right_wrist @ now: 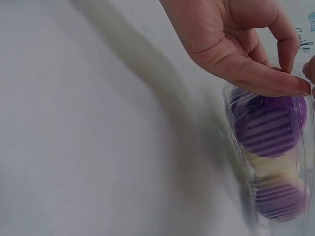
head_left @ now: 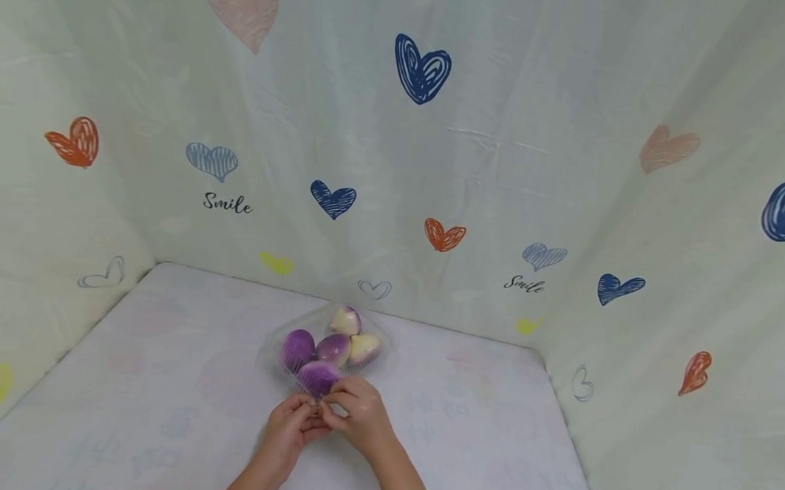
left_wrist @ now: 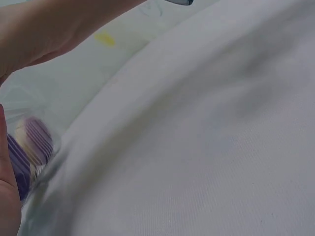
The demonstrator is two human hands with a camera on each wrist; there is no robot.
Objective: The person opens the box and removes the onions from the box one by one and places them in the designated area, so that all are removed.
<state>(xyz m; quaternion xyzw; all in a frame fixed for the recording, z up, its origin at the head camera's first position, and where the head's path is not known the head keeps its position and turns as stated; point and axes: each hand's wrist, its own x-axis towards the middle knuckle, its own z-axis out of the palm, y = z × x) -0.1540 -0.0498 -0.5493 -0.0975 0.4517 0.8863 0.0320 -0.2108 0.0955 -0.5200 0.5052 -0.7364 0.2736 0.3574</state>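
Note:
A clear plastic clamshell container [head_left: 311, 324] with ribbed walls holds several rounded purple-and-cream pieces [head_left: 334, 349], which look like turnips. At its near corner my left hand [head_left: 286, 426] and right hand [head_left: 360, 413] meet, fingertips almost together, each pinching the plastic edge. The right wrist view shows the right hand [right_wrist: 236, 44] with thumb and finger at the container's rim, above a purple piece [right_wrist: 268, 128]. Only part of the left hand [left_wrist: 7, 196] shows in the left wrist view, beside the container, its fingertips out of frame.
The container rests on a white-covered table [head_left: 179, 382], toward its back edge. A pale curtain [head_left: 371, 140] printed with hearts encloses the table at the back and both sides.

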